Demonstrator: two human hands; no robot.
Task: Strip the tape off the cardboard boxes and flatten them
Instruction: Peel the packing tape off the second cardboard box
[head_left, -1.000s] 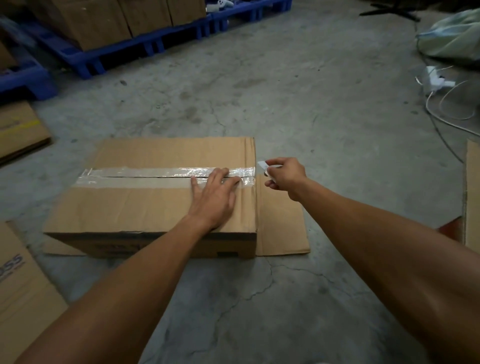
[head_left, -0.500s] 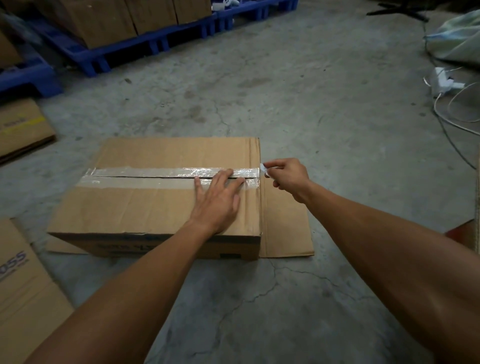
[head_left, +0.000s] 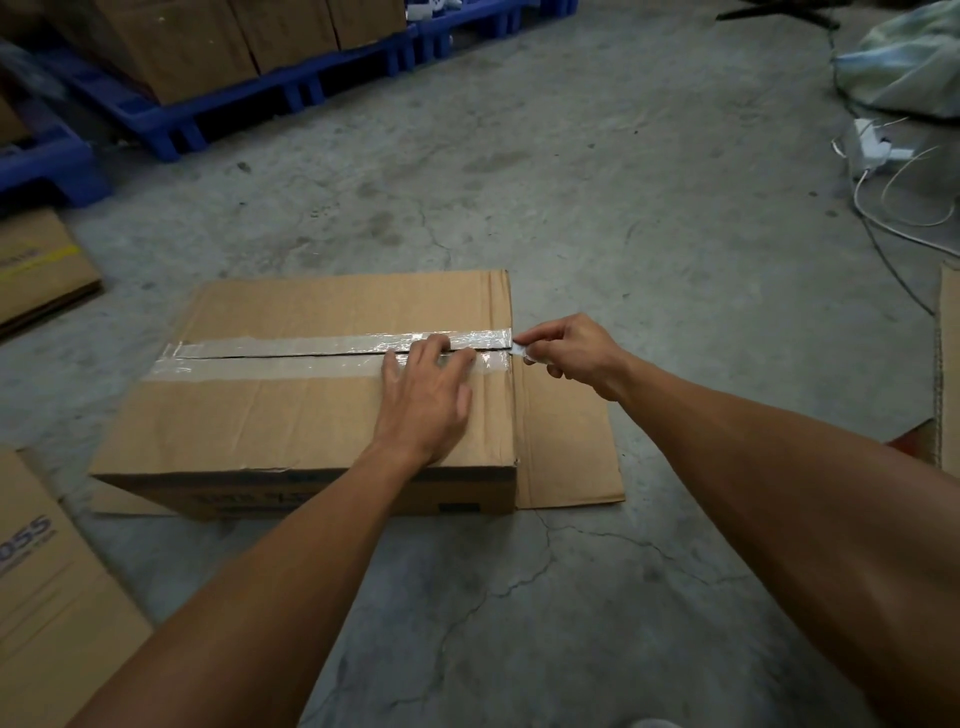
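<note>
A brown cardboard box (head_left: 291, 421) lies on the concrete floor, one flap spread flat at its right side. A strip of clear tape (head_left: 311, 347) runs along the seam across its top, and the seam gapes dark under it. My left hand (head_left: 426, 400) rests flat on the box top with straight fingers over the tape near the right edge. My right hand (head_left: 571, 351) is just off the box's right edge and pinches the loose tape end (head_left: 522, 352) between thumb and fingers.
Flattened boxes lie at the left (head_left: 36, 270) and lower left (head_left: 47, 597). More cardboard (head_left: 948, 364) stands at the right edge. Blue pallets (head_left: 291, 88) carrying boxes line the back. White cables (head_left: 893, 192) and a plastic bag (head_left: 909, 62) lie at the back right.
My right hand has moved in toward the box's right edge, and the loose tape end it pinches now looks shorter. My left hand has stayed flat on the top.
</note>
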